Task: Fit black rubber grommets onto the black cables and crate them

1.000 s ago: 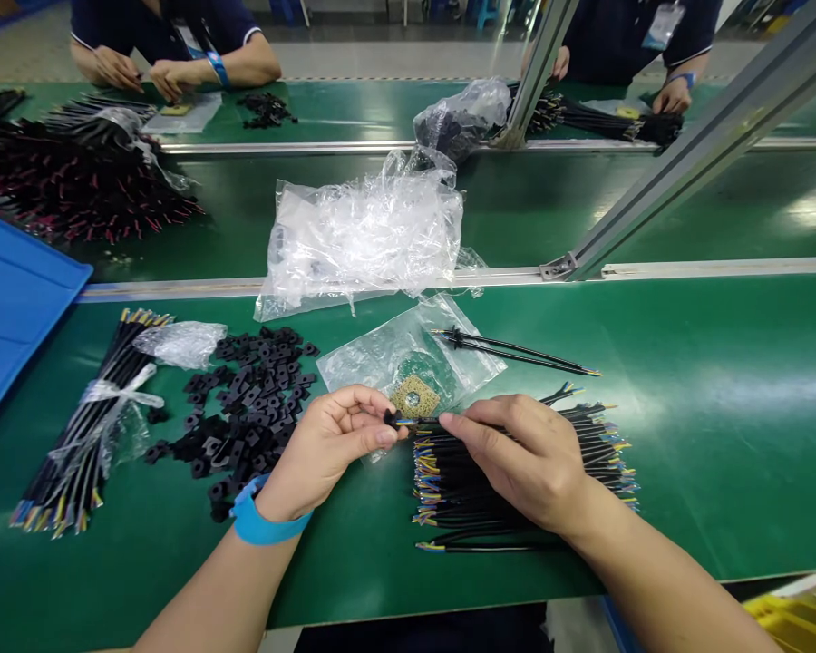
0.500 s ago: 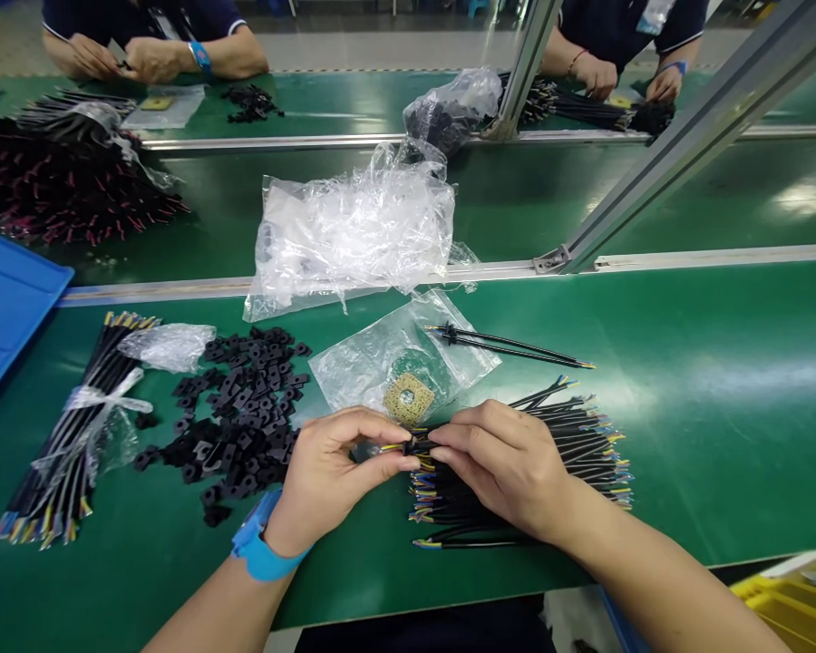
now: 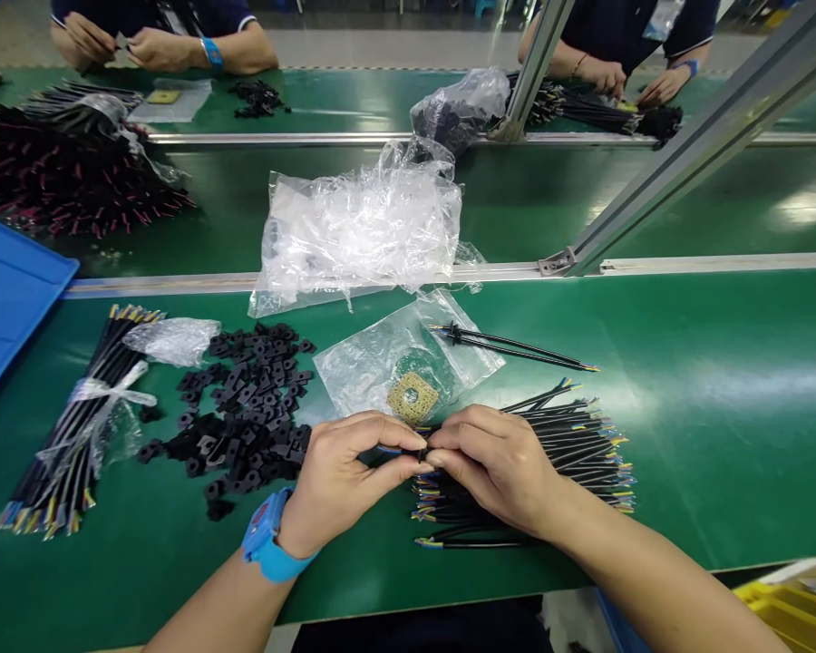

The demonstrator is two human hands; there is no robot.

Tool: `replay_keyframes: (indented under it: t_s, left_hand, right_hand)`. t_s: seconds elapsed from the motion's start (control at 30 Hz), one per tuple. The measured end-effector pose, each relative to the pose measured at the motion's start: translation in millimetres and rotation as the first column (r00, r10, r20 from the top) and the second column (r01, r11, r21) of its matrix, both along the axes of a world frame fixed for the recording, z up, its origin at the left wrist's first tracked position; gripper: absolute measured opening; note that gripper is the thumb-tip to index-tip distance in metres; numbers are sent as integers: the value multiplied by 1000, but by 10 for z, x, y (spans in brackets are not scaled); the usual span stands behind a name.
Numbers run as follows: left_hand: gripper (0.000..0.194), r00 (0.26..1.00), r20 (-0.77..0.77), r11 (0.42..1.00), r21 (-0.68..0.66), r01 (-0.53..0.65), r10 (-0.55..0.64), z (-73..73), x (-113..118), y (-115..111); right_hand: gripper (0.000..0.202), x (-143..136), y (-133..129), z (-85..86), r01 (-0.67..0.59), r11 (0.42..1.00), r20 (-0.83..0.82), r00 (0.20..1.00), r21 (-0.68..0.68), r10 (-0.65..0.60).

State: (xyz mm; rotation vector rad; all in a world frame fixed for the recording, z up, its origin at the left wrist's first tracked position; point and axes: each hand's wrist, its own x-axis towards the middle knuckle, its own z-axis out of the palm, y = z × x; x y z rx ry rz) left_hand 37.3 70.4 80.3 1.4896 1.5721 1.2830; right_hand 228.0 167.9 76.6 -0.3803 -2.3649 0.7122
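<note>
My left hand (image 3: 344,467) and my right hand (image 3: 496,467) meet fingertip to fingertip over the pile of cables. Between the left thumb and forefinger is a small black rubber grommet (image 3: 422,455), mostly hidden. My right fingers pinch a black cable at the grommet; coloured wire ends (image 3: 389,449) poke out on the left side. Beneath the right hand lie several short black cables (image 3: 578,444) with stripped, coloured ends. A heap of loose black grommets (image 3: 251,408) spreads left of my left hand. Just beyond the fingertips, a yellow sponge (image 3: 400,404) rests on a clear zip bag (image 3: 350,363).
Two cables (image 3: 523,349), at least one with a grommet, lie behind the pile. A tied cable bundle (image 3: 74,426) and blue tray (image 3: 14,299) are at left. Crumpled plastic bags (image 3: 360,231) lie against the metal rail (image 3: 721,263). Two co-workers' hands (image 3: 163,47) work across the bench.
My hands have come together: the right fingertips have slid left along the cable up to the left ones, covering more of the grommet. The view has shifted slightly.
</note>
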Motion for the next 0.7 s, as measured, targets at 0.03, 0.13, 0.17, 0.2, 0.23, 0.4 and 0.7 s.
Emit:
replay_keyframes:
  t_s: [0.03,0.13,0.17,0.2,0.23,0.4,0.7]
  left_hand:
    - [8,1000,2,1000,3,9,-9,1,-9,-3]
    - [36,999,27,999,44,16,-17,7,-116,-23]
    - [47,999,39,996,79,-37,34,12,-183,-32]
    - [53,990,45,983,123,-136,131,18,-264,-41]
    - [51,962,41,948,165,-272,268,26,-356,-49]
    - [25,627,-343,710,234,-664,699,46,-823,-75]
    - [37,437,-842,849,46,-527,317,-297,-948,119]
  right_hand:
    - [18,4,6,14,-1,1000,-10,1000,22,1]
    - [15,68,80,66,15,988,-40,999,152,-9]
    - [12,108,132,81,39,978,-45,999,207,-30]
    - [10,153,198,92,76,962,-46,997,262,-66]
    - [13,201,275,98,131,942,-43,991,310,-124]
    - [28,387,609,76,368,838,28,910,402,-413]
    - [12,397,571,-89,-46,994,517,856,102,-13]
